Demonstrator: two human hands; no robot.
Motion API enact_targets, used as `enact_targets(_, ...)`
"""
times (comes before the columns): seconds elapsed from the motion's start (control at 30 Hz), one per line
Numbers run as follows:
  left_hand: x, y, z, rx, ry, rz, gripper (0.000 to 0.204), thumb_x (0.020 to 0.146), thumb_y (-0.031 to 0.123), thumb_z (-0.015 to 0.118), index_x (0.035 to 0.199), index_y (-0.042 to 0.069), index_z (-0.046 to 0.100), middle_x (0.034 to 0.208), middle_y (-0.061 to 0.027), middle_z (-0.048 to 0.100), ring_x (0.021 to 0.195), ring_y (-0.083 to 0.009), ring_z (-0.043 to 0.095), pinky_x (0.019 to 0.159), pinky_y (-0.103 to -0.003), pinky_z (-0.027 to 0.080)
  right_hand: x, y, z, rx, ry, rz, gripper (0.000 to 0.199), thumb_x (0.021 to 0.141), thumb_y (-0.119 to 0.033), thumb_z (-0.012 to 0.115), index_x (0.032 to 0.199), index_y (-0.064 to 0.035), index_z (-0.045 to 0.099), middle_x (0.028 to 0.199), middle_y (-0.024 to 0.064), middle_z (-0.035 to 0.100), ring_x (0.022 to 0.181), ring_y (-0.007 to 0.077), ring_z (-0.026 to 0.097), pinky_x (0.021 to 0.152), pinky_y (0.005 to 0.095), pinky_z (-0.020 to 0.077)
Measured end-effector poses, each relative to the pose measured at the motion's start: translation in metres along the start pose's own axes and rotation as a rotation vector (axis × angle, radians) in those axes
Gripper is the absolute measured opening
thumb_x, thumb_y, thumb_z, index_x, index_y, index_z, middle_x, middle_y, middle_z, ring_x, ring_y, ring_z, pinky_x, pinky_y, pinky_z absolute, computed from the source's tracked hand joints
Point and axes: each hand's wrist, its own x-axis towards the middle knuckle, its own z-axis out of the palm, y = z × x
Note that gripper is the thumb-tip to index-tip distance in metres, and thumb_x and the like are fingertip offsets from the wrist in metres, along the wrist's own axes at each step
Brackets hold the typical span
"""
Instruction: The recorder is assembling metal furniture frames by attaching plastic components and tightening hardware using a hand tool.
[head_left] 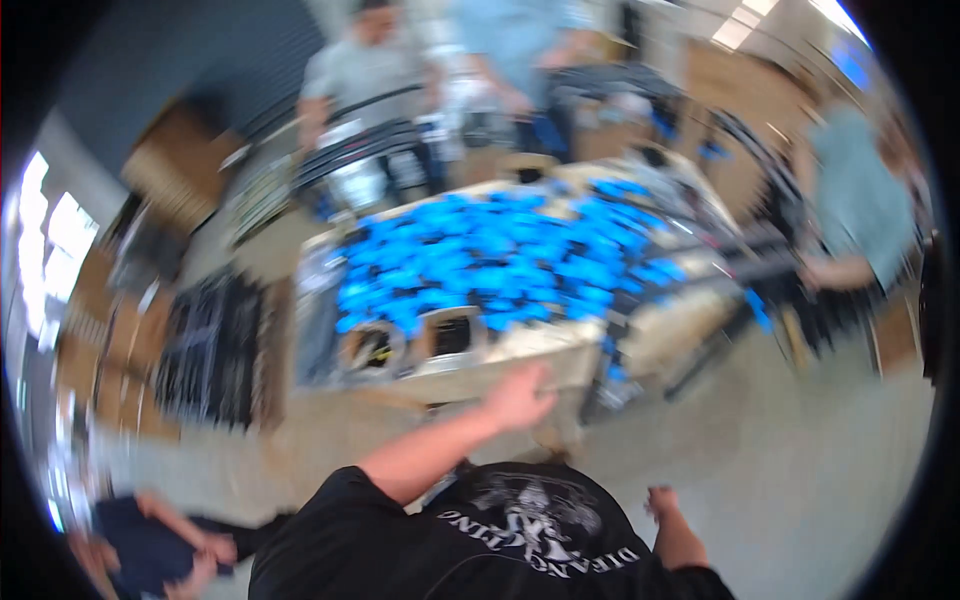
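Observation:
My left hand (520,397) reaches forward from my black sleeve, over the near edge of the table (540,343). It is blurred, but its fingers look stretched apart, and I see nothing held in them. Down by my side, to the right and away from the table, is my right hand (661,503); its fingers are too small and smeared to read. A wide heap of bright blue pieces with black parts (470,250) covers the tabletop. Two open boxes, a left one (372,347) and a right one (450,333), stand at the near edge with dark small parts inside.
Long black bars (700,265) jut over the table's right end, beside a person in a teal shirt (855,190). Two people stand across the table; another (150,545) is at lower left. Stacked black parts (210,345) and cardboard boxes (130,330) stand left.

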Motion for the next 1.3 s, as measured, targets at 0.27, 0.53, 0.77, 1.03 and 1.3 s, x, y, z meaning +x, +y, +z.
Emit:
enact_targets(0.27, -0.547, -0.386, -0.017, 0.354, -0.399, -1.384, 0.037, 0.099, 0.034, 0.051, 0.123, 0.016, 0.072, 0.129, -0.0067, 0.069, 0.121, -0.026, 0.065, 0.098, -0.042, 0.053, 0.007, -0.193, 0.136, -0.354, -0.416, -0.03, 0.038, 0.09, -0.027, 0.059, 0.121, -0.0057, 0.059, 0.083, 0.0181, 0.065, 0.065, 0.0315, 0.065, 0.055, 0.0502, 0.0526)
enact_targets(0.53, -0.748, -0.446, -0.044, -0.44, -0.347, -1.518, 0.03, 0.088, 0.023, 0.06, 0.114, 0.016, 0.074, 0.113, -0.0064, 0.073, 0.105, -0.0271, 0.071, 0.09, -0.04, 0.055, -0.137, -0.309, 0.395, -1.903, -0.586, -1.405, 0.042, 0.08, -0.035, 0.066, 0.121, -0.0235, 0.068, 0.098, 0.0073, 0.072, 0.095, 0.0302, 0.069, 0.08, 0.0439, 0.0556)
enact_targets(0.77, -0.712, -0.47, -0.097, -0.291, 0.1, -1.414, 0.042, 0.079, 0.03, 0.071, 0.112, 0.003, 0.071, 0.102, -0.0157, 0.074, 0.091, -0.0253, 0.072, 0.08, -0.037, 0.056, -0.446, -0.41, 0.662, -0.962, -0.895, -1.115, 0.039, 0.092, -0.032, 0.071, 0.118, -0.0033, 0.068, 0.105, 0.0167, 0.075, 0.098, 0.0264, 0.072, 0.088, 0.0364, 0.0558)
enact_targets(1.03, -0.752, -0.483, -0.236, -0.692, 0.756, -1.765, 0.054, 0.08, 0.042, 0.073, 0.118, 0.004, 0.073, 0.116, -0.018, 0.073, 0.106, -0.0282, 0.071, 0.091, -0.036, 0.054, -0.57, -0.509, 0.865, -0.906, -1.268, -1.038, 0.033, 0.093, -0.024, 0.07, 0.116, 0.0, 0.067, 0.093, 0.0075, 0.07, 0.08, 0.0151, 0.067, 0.073, 0.0306, 0.0543)
enact_targets(1.3, -0.878, -0.546, -0.301, -0.815, 0.637, -1.982, 0.047, 0.088, 0.041, 0.063, 0.127, 0.017, 0.07, 0.122, -0.0127, 0.071, 0.117, -0.0306, 0.066, 0.099, -0.038, 0.053, -0.681, -0.579, 1.093, -1.076, -1.311, -1.025, 0.026, 0.094, -0.023, 0.067, 0.108, -0.0005, 0.068, 0.087, 0.0083, 0.07, 0.075, 0.0154, 0.067, 0.072, 0.031, 0.054)
